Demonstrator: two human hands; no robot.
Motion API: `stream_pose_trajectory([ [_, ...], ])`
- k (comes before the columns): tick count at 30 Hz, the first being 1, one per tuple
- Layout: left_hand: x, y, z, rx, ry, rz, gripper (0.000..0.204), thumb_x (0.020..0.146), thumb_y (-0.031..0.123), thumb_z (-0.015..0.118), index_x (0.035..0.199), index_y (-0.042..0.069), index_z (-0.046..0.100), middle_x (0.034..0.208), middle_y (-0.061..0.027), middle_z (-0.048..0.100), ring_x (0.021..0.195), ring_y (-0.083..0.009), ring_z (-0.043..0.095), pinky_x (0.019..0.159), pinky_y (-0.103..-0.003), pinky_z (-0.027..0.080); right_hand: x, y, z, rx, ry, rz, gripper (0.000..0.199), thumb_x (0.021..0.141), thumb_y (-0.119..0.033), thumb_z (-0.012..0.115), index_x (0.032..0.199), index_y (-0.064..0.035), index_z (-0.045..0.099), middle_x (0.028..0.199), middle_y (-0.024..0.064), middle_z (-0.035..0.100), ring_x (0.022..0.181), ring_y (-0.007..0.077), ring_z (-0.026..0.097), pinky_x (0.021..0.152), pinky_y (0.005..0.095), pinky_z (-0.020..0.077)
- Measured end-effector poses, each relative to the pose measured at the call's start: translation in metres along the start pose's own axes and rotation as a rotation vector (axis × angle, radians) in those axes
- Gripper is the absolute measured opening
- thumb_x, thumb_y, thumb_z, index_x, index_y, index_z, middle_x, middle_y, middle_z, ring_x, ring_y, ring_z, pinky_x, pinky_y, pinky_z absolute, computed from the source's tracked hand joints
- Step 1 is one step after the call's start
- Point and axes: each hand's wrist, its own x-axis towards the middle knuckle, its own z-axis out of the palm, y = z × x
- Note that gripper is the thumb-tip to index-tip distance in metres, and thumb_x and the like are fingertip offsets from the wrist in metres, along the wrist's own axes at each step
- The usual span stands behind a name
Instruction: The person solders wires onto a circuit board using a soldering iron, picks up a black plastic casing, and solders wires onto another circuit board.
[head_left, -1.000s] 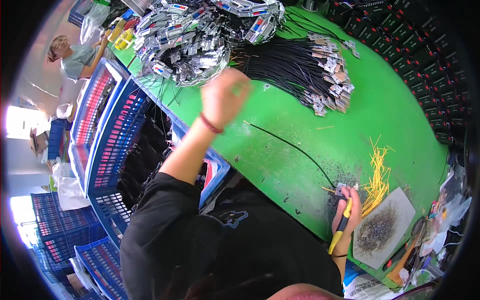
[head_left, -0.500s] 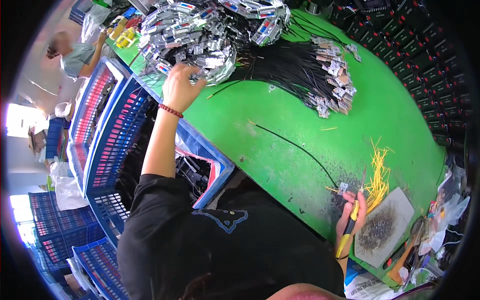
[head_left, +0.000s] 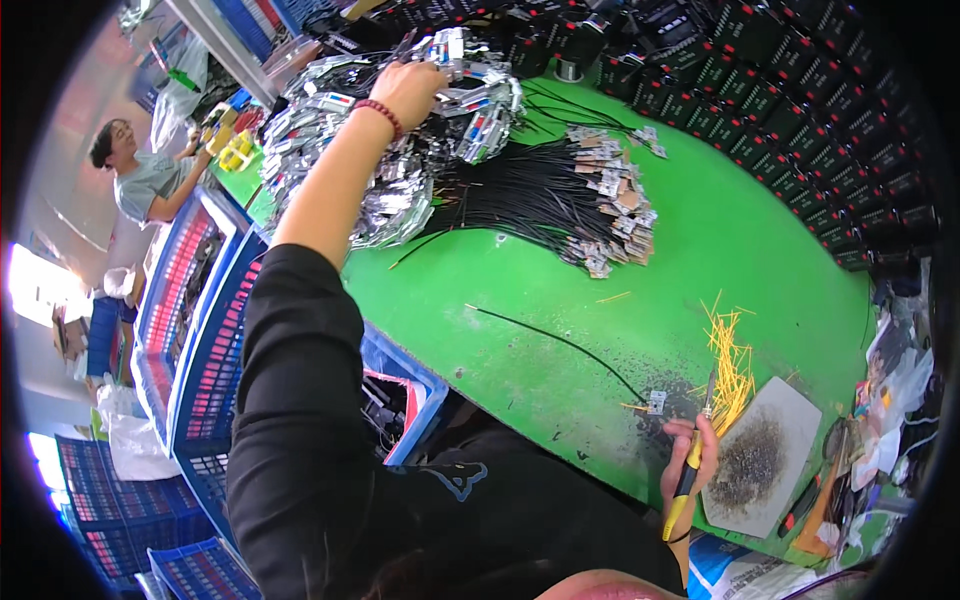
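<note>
My left hand [head_left: 410,88] reaches far over the green table [head_left: 720,230] onto a heap of silver-tagged cables [head_left: 340,130]. Its fingers curl into the heap, so what they grip is hidden. My right hand [head_left: 688,455] rests at the table's near edge, closed on a yellow-handled tool [head_left: 685,490]. The tool's tip points up beside a small metal tag [head_left: 656,402] at the end of a single black wire [head_left: 560,340]. Cut yellow wire pieces [head_left: 733,360] lie just right of the tip.
A bundle of black cables with tagged ends [head_left: 540,195] lies mid-table. A scorched grey pad [head_left: 760,455] sits by my right hand. Rows of black devices [head_left: 800,90] line the far edge. Blue crates [head_left: 200,340] stand to my left, where another person [head_left: 140,180] works.
My left arm has stretched from above the middle of the table out to the silver-tagged heap. My right hand with the tool has stayed in place.
</note>
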Motion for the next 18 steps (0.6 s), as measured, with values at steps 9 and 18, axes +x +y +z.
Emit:
stream_pose_trajectory([
  [9,-0.005,0.017,-0.026,-0.007,-0.002,-0.030,0.009,0.082,0.016,0.061,0.077,0.010,0.066,0.081,-0.0081,0.065,0.089,-0.0286,0.062,0.076,-0.042,0.052,0.015,-0.003,0.005,0.045,-0.024,-0.055,0.039,0.098,-0.017,0.054,0.130,0.0024,0.046,0.086,0.0146,0.068,0.086,0.0234,0.066,0.082,0.0367,0.0516],
  [18,-0.026,0.109,-0.128,-0.402,0.332,0.033,0.008,0.090,0.012,0.060,0.094,0.004,0.061,0.083,-0.0112,0.063,0.068,-0.0282,0.062,0.062,-0.034,0.049,0.006,-0.023,-0.014,0.175,0.207,-0.020,0.039,0.098,-0.017,0.052,0.131,0.0005,0.041,0.078,0.0144,0.067,0.079,0.0268,0.066,0.078,0.0396,0.0517],
])
